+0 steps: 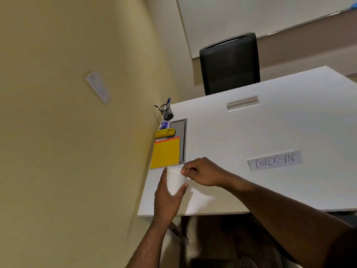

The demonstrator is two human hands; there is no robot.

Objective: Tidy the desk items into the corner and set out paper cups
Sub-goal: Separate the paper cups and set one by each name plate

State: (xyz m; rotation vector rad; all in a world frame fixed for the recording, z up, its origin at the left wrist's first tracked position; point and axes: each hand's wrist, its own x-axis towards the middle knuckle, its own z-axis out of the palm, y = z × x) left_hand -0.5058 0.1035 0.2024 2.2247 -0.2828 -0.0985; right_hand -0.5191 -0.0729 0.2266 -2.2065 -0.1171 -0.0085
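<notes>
Hands meeting over the white desk (251, 132) near its front left edge: left hand (168, 198) wrapping one white paper cup (175, 180), right hand (202, 172) pinching its rim. Lying along the wall edge: one yellow pad (165, 154), one yellow stapler (164, 132), one pen holder (167, 112). Stretching open rightward, bare desktop around one CHECK-IN label (274, 160).

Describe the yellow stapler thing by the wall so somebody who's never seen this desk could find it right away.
Start at the white desk and follow its wall-side edge toward the black mesh pen cup in the far corner. Short of the cup, past the flat yellow folder, lies the yellow stapler. It is a small chunky bar, unlike the flat folder and the smaller purple item behind it.
</notes>
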